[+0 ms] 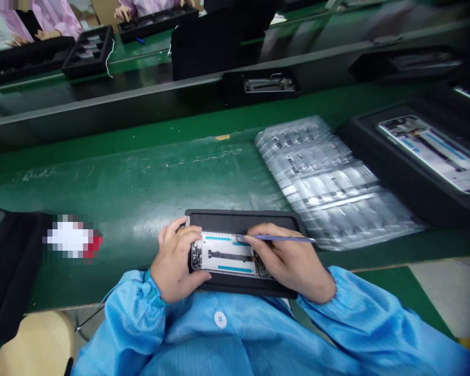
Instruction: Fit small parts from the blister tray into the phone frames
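Note:
An opened phone body (229, 253) lies in a black foam tray (235, 215) in front of me. It has a white inner face, light-blue strips and a dark flex cable (229, 256) along its middle. My left hand (177, 258) grips the phone's left end, fingers over the upper edge and thumb at the lower edge. Pinched in my right hand (288, 256) are slim purple-blue tweezers (285, 238). Their fine tip points left, close over the phone's upper edge; whether it touches is too small to tell. My right hand covers much of the phone's right end.
Clear plastic blister trays (329, 183) lie stacked right of the foam tray. Another opened phone (434, 151) rests in black foam at far right, and one more (270, 85) stands farther back. A blurred white-and-red item (72, 237) is at left. Co-workers in pink sleeves (62, 15) sit opposite.

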Tool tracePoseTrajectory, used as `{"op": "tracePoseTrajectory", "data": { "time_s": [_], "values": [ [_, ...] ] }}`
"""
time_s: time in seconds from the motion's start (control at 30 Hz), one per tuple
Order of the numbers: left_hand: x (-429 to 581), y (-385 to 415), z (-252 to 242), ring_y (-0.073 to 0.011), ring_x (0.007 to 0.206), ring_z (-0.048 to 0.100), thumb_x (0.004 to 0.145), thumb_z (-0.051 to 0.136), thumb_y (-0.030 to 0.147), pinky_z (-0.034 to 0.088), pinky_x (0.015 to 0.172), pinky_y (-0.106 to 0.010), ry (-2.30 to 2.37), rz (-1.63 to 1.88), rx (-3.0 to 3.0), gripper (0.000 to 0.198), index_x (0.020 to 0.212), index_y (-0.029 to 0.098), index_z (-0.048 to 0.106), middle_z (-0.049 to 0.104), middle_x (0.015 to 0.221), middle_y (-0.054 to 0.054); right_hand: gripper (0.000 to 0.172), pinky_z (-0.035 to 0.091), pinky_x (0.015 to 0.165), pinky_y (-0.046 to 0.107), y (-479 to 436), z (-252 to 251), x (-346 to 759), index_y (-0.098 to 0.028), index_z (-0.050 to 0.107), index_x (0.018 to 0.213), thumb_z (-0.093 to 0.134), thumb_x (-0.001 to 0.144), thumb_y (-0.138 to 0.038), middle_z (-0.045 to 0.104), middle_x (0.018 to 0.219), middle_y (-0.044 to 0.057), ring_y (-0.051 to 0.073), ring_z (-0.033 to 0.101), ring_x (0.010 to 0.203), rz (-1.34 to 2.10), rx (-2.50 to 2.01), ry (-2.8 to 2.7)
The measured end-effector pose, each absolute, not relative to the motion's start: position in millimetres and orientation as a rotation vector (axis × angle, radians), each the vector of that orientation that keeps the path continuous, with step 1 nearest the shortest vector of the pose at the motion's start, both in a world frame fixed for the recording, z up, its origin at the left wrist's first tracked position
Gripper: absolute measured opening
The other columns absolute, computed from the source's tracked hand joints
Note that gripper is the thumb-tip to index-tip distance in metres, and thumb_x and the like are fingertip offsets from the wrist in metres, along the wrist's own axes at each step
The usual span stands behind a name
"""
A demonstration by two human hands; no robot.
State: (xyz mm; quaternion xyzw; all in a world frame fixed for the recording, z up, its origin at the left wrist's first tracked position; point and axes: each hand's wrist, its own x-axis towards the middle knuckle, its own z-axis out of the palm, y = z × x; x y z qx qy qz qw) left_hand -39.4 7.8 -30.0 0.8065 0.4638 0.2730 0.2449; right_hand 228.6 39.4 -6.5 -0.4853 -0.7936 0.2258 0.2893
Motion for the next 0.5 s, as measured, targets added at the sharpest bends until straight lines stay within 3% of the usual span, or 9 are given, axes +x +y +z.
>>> {"op": "tracePoseTrajectory", "data": {
  "time_s": [0.5],
  "values": [
    [-39.9, 7.8, -32.6, -0.0402, 0.139, 0.034, 0.065, 0.083, 0.029, 0.03, 0.106, -0.064, 1.265, 0.754, 2.202, 0.077, 0.127, 0.025, 0.039, 0.056, 0.134, -0.012, 0.006, 0.051, 0.072, 0.027, 35.4, -6.9, 228.7, -0.022, 0.061, 0.09, 0.057, 0.095, -0.024, 0.07, 0.083, 0.001, 0.016, 0.067, 0.075, 0.501, -1.232, -2.122]
  ]
}}
